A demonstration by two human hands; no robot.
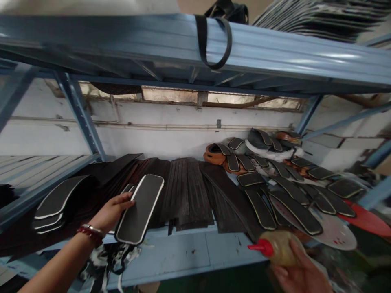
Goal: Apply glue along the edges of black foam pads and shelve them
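Holding a dark oblong pad w/ a white edge (140,209), the L hand (115,209) has fingers closed on the pad's left edge, thumb side hard to make out; pad is tilted, its top leaning right, above the front of the blue shelf (189,254). R hand (297,268) is wrapped round a squeeze bottle (279,247) w/ a red nozzle (261,247), grip closed on the bottle body, nozzle pointing left, bottle at the shelf's front right. L wrist has a bracelet (91,232). Behind the held pad, dark strips (186,191) lie side by side in rows across the shelf. Far left, a small stack of white-edged pads (59,199) sits on more dark material. On the right, many pads w/ pale edges (296,211) are spread about, some overlapping, some on a pale oval sheet (339,234), near a red sheet (371,219). Orange-brown rolls (214,154) sit at the back. Overhead, a black strap (224,51) hangs off the upper blue beam (275,53).
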